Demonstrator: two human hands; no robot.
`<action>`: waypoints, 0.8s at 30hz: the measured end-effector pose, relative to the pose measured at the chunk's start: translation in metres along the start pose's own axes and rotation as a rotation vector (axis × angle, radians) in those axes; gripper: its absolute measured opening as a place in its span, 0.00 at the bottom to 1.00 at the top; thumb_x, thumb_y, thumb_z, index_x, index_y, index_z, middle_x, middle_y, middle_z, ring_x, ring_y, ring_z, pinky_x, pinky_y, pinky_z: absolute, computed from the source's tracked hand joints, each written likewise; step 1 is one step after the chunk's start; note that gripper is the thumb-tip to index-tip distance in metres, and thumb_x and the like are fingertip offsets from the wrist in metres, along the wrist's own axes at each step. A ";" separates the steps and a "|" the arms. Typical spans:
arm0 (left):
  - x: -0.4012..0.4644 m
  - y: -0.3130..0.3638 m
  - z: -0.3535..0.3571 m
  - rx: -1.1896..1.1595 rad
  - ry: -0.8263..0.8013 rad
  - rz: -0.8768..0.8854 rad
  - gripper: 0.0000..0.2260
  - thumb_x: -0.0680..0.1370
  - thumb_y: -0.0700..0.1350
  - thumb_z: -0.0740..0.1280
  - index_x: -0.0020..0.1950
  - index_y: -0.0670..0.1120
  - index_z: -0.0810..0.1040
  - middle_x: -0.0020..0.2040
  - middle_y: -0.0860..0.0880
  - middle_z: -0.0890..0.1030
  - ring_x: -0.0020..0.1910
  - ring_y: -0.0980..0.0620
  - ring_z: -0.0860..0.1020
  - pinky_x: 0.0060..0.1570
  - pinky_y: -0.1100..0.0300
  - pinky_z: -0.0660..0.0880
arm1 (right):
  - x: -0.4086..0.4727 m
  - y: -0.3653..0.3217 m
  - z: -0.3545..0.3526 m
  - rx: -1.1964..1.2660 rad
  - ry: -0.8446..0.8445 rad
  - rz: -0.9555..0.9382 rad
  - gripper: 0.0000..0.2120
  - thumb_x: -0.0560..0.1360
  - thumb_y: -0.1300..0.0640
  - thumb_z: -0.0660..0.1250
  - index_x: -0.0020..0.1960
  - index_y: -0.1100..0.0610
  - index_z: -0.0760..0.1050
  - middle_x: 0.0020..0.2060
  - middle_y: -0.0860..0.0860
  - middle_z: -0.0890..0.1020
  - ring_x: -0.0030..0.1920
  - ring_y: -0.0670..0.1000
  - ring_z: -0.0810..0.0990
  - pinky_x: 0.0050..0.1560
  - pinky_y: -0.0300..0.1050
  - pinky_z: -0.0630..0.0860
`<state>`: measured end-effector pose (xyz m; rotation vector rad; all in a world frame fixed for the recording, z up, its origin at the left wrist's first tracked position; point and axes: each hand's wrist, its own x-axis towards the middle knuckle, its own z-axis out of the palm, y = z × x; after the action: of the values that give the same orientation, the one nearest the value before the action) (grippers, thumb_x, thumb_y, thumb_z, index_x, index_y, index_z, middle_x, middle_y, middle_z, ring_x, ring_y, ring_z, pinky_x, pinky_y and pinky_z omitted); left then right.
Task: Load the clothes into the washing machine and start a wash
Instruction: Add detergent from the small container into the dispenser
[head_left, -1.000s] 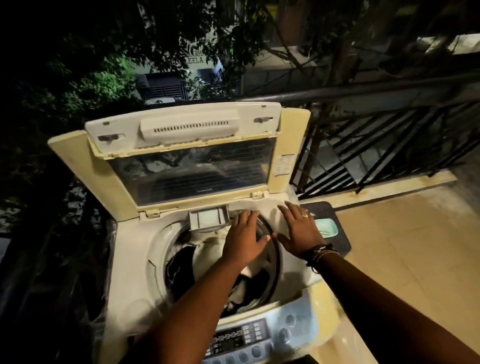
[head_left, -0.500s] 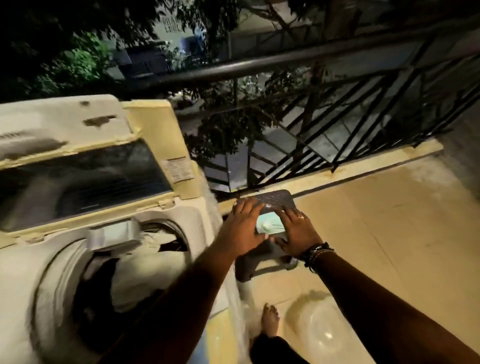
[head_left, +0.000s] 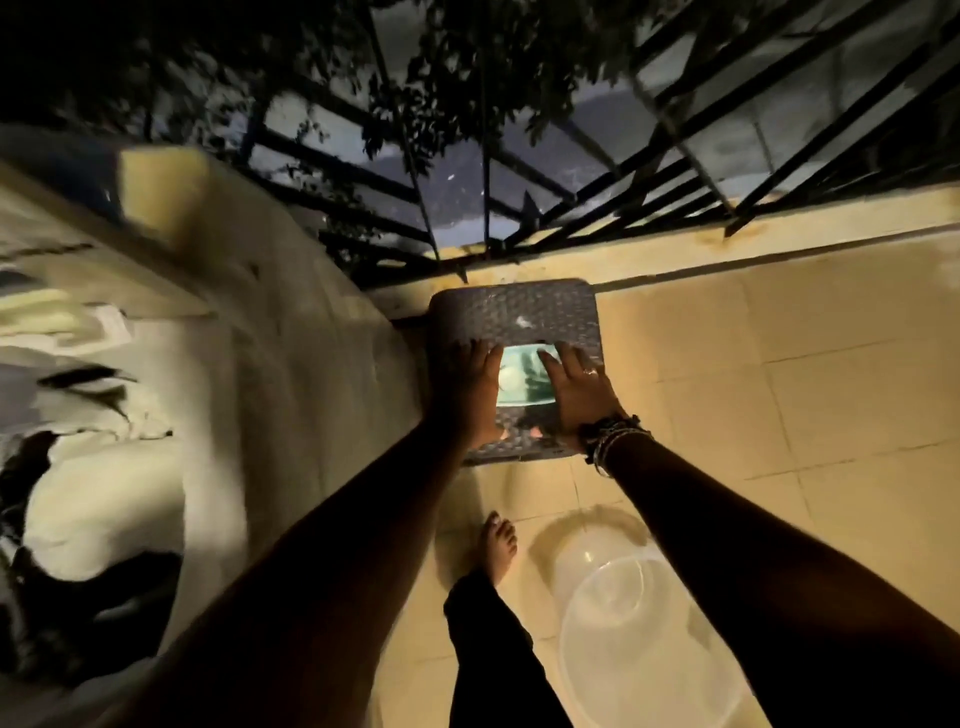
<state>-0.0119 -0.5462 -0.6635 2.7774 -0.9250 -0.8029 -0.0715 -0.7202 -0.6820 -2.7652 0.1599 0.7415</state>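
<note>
On the tiled floor (head_left: 779, 395) beside the washer (head_left: 270, 322) stands a grey woven stool (head_left: 519, 312), and both my hands are over it. My left hand (head_left: 470, 389) and right hand (head_left: 574, 389) lie flat with fingers spread, one on each side of a pale green tub (head_left: 522, 382) on the seat; neither hand grips anything. The clothes (head_left: 98, 499), light and dark, fill the open drum at my far left, blurred. My bare foot (head_left: 497, 545) is just below the stool, a clear plastic basin (head_left: 639, 639) beside it. The black railing (head_left: 597, 197) runs behind the stool.
</note>
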 end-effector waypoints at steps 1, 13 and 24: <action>0.008 -0.001 0.011 -0.011 -0.009 -0.019 0.54 0.64 0.57 0.80 0.79 0.40 0.54 0.79 0.40 0.57 0.79 0.40 0.55 0.77 0.44 0.53 | 0.011 0.006 0.011 0.009 0.011 -0.002 0.56 0.62 0.30 0.74 0.80 0.55 0.55 0.79 0.57 0.57 0.76 0.64 0.60 0.70 0.64 0.67; 0.044 0.000 0.048 0.082 0.150 -0.032 0.44 0.60 0.43 0.82 0.73 0.44 0.69 0.65 0.42 0.75 0.60 0.38 0.75 0.59 0.47 0.75 | 0.033 0.017 0.022 0.153 0.068 -0.055 0.53 0.61 0.56 0.83 0.79 0.56 0.58 0.73 0.58 0.65 0.70 0.64 0.67 0.70 0.55 0.71; -0.058 0.010 -0.087 -0.024 0.061 0.156 0.46 0.64 0.45 0.80 0.77 0.46 0.61 0.72 0.46 0.68 0.70 0.44 0.68 0.69 0.48 0.69 | -0.078 -0.036 -0.060 0.269 0.246 0.007 0.48 0.60 0.64 0.80 0.76 0.56 0.63 0.71 0.57 0.68 0.67 0.61 0.70 0.68 0.43 0.65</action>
<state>-0.0116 -0.5255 -0.5601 2.6533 -1.0967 -0.6969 -0.1040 -0.7007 -0.5850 -2.5871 0.2944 0.3481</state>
